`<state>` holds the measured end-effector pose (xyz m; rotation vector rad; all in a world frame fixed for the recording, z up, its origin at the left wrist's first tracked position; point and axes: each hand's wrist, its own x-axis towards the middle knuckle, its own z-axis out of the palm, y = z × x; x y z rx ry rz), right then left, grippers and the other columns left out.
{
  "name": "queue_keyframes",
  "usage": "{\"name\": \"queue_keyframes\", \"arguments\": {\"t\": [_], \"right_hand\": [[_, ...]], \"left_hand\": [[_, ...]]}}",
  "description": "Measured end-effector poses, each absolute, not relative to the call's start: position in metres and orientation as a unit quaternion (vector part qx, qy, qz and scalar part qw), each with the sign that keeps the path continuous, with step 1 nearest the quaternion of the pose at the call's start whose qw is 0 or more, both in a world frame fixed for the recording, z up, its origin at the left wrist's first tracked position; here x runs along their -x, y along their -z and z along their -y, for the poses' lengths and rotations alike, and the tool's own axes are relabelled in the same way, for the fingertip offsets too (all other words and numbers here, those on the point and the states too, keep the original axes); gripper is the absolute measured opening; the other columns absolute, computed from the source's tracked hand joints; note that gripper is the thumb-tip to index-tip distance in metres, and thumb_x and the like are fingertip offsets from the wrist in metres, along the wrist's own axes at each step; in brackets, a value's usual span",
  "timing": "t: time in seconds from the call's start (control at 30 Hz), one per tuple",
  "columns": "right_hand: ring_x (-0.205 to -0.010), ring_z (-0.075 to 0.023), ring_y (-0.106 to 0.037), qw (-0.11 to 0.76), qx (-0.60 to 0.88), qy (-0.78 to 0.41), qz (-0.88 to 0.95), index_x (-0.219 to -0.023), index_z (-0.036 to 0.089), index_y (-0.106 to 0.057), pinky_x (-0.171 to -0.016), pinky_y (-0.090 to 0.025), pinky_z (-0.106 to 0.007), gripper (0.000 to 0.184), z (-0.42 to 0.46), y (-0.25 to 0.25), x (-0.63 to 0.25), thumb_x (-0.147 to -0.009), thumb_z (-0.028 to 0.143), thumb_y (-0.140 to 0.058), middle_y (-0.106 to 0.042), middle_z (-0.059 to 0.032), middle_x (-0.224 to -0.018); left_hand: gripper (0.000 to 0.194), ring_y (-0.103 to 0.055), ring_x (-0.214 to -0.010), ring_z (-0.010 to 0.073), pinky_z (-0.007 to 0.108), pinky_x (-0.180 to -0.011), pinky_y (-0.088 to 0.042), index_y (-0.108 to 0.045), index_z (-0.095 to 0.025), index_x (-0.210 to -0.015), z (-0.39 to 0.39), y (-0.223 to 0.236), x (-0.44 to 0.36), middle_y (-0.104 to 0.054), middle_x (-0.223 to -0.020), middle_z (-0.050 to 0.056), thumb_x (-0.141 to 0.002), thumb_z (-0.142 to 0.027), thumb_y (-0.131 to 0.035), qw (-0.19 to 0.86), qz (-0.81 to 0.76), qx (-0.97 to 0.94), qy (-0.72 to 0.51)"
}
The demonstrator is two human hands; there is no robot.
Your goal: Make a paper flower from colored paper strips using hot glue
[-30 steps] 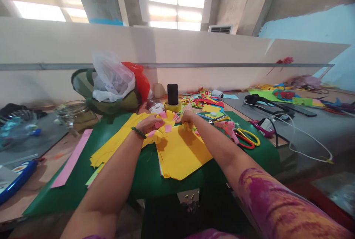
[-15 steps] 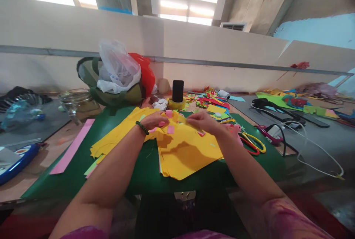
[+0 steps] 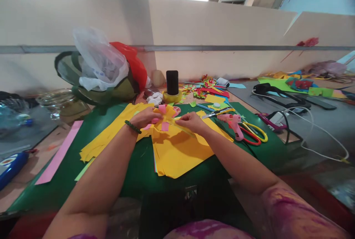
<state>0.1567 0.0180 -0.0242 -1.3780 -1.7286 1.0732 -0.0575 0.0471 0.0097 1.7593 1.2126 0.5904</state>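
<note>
My left hand (image 3: pixel 144 117), with a green bead bracelet at the wrist, is closed around a yellow and pink paper flower (image 3: pixel 166 111) of loose strips. Close beside it, my right hand (image 3: pixel 192 123) pinches a thin yellow paper strip (image 3: pixel 175 119) at the flower's right side; I cannot tell whether the strip is attached. Both hands are above a stack of yellow paper sheets (image 3: pixel 180 155) on a green mat (image 3: pixel 138 172). More yellow cut paper (image 3: pixel 111 135) spreads under and left of my left forearm.
To the right lie a pink glue gun (image 3: pixel 231 122) and scissors (image 3: pixel 259 131) with red and yellow handles. A phone (image 3: pixel 172 82) stands on a yellow tape roll (image 3: pixel 173 98) at the back. A pink paper strip (image 3: pixel 59 154) and a bag (image 3: pixel 116 94) are on the left.
My right hand rose from the yellow stack with a yellow strip and came left, close to the paper flower. My left hand keeps hold of the flower. The view has tilted down.
</note>
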Motion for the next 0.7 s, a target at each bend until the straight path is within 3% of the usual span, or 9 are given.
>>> {"name": "queue_keyframes", "arguments": {"t": [0.23, 0.7], "right_hand": [[-0.052, -0.0079, -0.03, 0.354, 0.522, -0.416, 0.655, -0.062, 0.013, -0.07, -0.049, -0.02, -0.025, 0.04, -0.0186, 0.0271, -0.1544, -0.061, 0.052, -0.063, -0.039, 0.0042, -0.051], [-0.052, -0.0084, -0.031, 0.361, 0.535, -0.396, 0.654, -0.053, 0.015, -0.064, -0.049, -0.02, -0.025, 0.036, -0.019, 0.0261, -0.154, -0.061, 0.05, -0.061, -0.037, 0.0035, -0.05]], "left_hand": [[0.011, -0.049, -0.065, 0.0137, 0.022, -0.055, -0.038, -0.054, -0.021, -0.062, -0.0456, -0.0109, 0.0557, -0.051, -0.065, -0.001, -0.054, -0.025, -0.06, 0.514, -0.479, -0.663, -0.26], [0.009, -0.045, -0.06, 0.0125, 0.022, -0.051, -0.037, -0.059, -0.02, -0.063, -0.0477, -0.011, 0.0585, -0.053, -0.066, -0.001, -0.056, -0.025, -0.063, 0.485, -0.482, -0.684, -0.252]]}}
